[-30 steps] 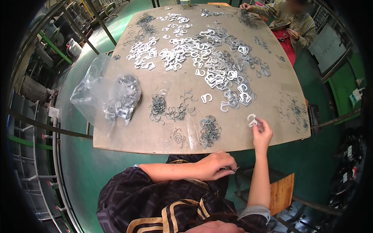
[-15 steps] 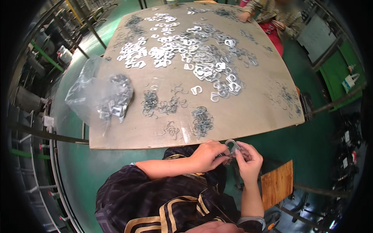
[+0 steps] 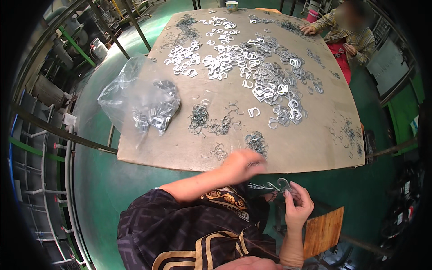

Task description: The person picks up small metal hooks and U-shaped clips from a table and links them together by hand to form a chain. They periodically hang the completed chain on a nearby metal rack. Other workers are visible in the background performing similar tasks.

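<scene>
My right hand point(image 3: 299, 204) pinches a silver metal hook point(image 3: 283, 182) just off the table's near edge, its curved end up. Over that edge is my left hand point(image 3: 244, 164), blurred by motion, so its fingers cannot be made out clearly. It is right by a heap of thin curved wire clips point(image 3: 256, 140) and partly covers its near side. A smaller scatter of wire clips point(image 3: 218, 152) lies to the left of that heap, with another heap of wire clips point(image 3: 198, 117) farther back.
Many flat silver hooks point(image 3: 270, 90) spread across the middle of the table point(image 3: 180, 146). A clear plastic bag point(image 3: 123, 92) of metal parts sits at the left. At the far right, a co-worker's hand point(image 3: 308, 29) rests by more clips. A wooden board point(image 3: 324, 231) stands beside my right forearm.
My left hand has left the hook and moved up toward the wire clip heap. My right hand keeps the hook. The view has shifted, so the table appears farther right.
</scene>
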`<state>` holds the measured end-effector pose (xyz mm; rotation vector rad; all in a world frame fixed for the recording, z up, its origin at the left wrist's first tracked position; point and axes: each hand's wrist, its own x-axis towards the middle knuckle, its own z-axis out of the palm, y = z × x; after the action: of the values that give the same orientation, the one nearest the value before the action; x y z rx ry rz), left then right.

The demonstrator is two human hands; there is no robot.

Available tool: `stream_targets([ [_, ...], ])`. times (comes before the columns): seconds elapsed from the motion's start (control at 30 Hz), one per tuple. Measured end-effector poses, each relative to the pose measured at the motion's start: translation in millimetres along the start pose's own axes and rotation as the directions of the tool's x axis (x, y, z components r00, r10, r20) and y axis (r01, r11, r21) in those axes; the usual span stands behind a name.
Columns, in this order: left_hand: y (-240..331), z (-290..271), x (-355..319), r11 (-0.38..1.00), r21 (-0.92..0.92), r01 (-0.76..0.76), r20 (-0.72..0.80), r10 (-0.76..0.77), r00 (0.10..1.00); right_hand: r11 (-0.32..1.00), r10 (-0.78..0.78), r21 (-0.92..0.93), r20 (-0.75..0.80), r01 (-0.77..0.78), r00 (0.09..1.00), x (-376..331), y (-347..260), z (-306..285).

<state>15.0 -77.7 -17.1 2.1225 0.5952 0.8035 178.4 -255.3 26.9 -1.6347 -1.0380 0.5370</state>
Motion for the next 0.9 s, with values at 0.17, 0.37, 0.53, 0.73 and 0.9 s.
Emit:
stream_targets([
  [0.17, -109, -77, 13, 0.426, 0.626, 0.654, -0.593, -0.285, 0.753, 1.000, 0.027, 0.014, -0.031, -0.026, 0.999, -5, 6, -1],
  [0.37, -140, -72, 19, 0.751, 0.489, 0.443, -0.418, -0.244, 0.875, 0.998, 0.068, 0.024, -0.056, -0.066, 0.996, 0, 6, 5],
  [0.53, -95, -113, 46, 0.922, 0.326, 0.210, -0.396, -0.069, 0.916, 0.997, 0.077, 0.000, -0.074, -0.078, 0.994, 2, 4, 2],
  [0.73, -87, -170, 42, 0.976, 0.120, 0.182, -0.246, -0.148, 0.958, 0.999, 0.041, -0.018, -0.077, -0.042, 0.996, 4, 6, 0],
  [0.9, -100, -169, 24, 0.695, 0.613, 0.376, -0.230, -0.299, 0.926, 0.999, 0.035, -0.024, -0.071, -0.037, 0.997, 4, 6, 1],
])
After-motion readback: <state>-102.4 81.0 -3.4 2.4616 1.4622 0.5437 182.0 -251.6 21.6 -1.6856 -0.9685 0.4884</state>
